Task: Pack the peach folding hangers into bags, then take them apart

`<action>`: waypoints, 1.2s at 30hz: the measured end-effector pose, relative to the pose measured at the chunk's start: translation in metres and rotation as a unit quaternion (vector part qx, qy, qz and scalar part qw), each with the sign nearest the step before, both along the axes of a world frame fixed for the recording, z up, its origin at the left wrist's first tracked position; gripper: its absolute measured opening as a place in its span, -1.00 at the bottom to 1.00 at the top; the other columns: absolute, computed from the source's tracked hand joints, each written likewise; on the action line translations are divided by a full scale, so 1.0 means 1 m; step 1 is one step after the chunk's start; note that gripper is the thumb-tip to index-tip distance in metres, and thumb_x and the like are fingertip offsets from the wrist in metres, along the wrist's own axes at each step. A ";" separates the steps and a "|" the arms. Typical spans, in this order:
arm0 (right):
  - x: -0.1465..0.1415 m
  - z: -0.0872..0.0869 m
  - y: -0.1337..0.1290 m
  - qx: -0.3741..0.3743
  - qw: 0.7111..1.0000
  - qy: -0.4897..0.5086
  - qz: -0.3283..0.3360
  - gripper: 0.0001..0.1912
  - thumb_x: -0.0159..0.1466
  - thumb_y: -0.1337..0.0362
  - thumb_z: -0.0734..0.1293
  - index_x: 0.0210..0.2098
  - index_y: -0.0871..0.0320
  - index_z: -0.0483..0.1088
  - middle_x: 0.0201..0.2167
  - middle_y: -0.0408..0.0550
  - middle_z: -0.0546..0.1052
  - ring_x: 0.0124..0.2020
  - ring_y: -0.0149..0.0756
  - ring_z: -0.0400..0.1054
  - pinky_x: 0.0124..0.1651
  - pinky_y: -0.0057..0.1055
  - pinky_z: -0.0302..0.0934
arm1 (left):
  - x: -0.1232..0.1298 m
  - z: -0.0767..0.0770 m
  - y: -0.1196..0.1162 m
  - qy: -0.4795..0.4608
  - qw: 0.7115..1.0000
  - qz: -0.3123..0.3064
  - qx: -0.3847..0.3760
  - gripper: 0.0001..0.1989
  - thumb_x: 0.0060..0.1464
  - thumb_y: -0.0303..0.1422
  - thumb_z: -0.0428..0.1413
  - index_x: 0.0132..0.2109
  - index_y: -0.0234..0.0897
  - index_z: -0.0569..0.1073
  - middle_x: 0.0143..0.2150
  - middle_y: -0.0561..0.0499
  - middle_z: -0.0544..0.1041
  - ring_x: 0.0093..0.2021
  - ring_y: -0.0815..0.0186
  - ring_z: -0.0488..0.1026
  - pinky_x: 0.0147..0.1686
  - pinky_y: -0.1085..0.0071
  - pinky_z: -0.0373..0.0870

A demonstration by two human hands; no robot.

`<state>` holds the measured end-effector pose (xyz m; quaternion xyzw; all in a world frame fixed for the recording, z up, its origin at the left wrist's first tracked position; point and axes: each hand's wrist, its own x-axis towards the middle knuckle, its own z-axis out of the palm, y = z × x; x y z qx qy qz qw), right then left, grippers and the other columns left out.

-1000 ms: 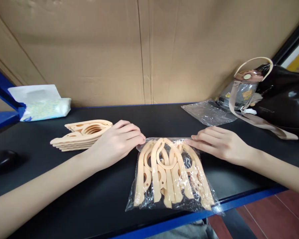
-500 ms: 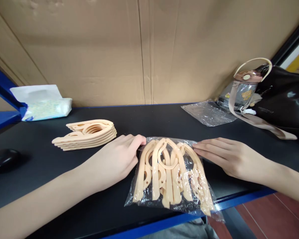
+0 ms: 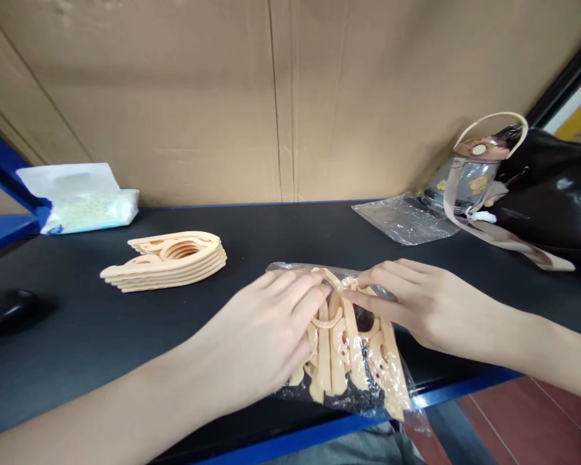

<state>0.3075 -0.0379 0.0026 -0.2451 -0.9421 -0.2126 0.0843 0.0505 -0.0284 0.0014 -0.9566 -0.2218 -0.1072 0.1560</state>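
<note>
"So, where does the clear, crinkled plastic bag (image 3: 358, 399) lie?"

"At the near edge of the flat black desk (image 3: 281, 239), with curved cream hangers (image 3: 324, 361) inside. The bare left hand (image 3: 271, 323) covers its left part, hiding some hangers; the right hand (image 3: 416, 297) touches its upper right."

"Are the fingers gripping it?"

"They're bent onto the film, but their undersides are hidden, so I can't tell."

"What's around that bag?"

"Left of it, a tidy stack of cream hangers (image 3: 184, 274); farther left, a glossy black rounded object (image 3: 4, 310). Far behind-left, a soft white-and-green packet (image 3: 90, 210). Behind-right, a flat transparent plastic sleeve (image 3: 399, 223), then a see-through bottle (image 3: 481, 171) with brownish lid and beige strap, just beside a shiny black leather-like handbag (image 3: 552, 181). Straight behind, upright tan cardboard (image 3: 198, 97)."
</note>
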 end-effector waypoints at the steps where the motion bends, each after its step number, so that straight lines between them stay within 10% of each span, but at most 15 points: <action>1: -0.002 0.000 0.001 -0.003 1.000 0.009 0.009 -0.55 0.23 0.59 0.07 0.01 0.26 0.39 -0.18 0.08 0.51 -0.23 -0.20 0.36 -0.22 -0.27 0.30 | 0.003 0.000 -0.001 0.000 1.000 -0.015 -0.022 -0.55 0.26 -0.41 -0.19 0.21 -0.48 0.30 0.22 -0.19 0.38 0.21 0.09 0.29 0.19 0.19 0.20; 17: -0.008 -0.013 -0.006 -0.039 0.996 0.079 0.008 -0.61 0.28 0.56 0.11 0.02 0.32 0.39 -0.07 0.11 0.53 -0.06 -0.21 0.39 -0.06 -0.28 0.34 | -0.003 -0.015 -0.009 -0.047 0.993 -0.019 -0.108 -0.58 0.30 -0.36 -0.18 0.19 -0.39 0.33 0.22 -0.10 0.39 0.27 0.14 0.21 0.32 0.15 -0.02; 23: 0.002 -0.021 -0.018 -0.024 0.995 0.101 -0.002 -0.62 0.27 0.56 0.11 -0.04 0.36 0.45 -0.06 0.13 0.56 -0.03 -0.18 0.44 0.04 -0.23 0.36 | -0.013 -0.022 -0.022 -0.063 0.995 0.044 -0.069 -0.55 0.32 -0.36 -0.16 0.29 -0.40 0.18 0.37 -0.08 0.16 0.38 0.19 0.01 0.31 0.22 0.11; 36: 0.025 -0.037 -0.043 -0.067 0.989 0.119 -0.061 -0.48 0.27 0.59 0.09 0.22 0.41 0.20 0.24 0.13 0.31 0.30 -0.32 0.11 0.29 -0.35 0.13 | -0.023 -0.029 -0.032 -0.087 0.980 0.154 -0.093 -0.40 0.31 -0.16 -0.14 0.38 -0.30 -0.07 0.38 -0.07 0.12 0.31 0.22 0.19 0.16 0.23 0.35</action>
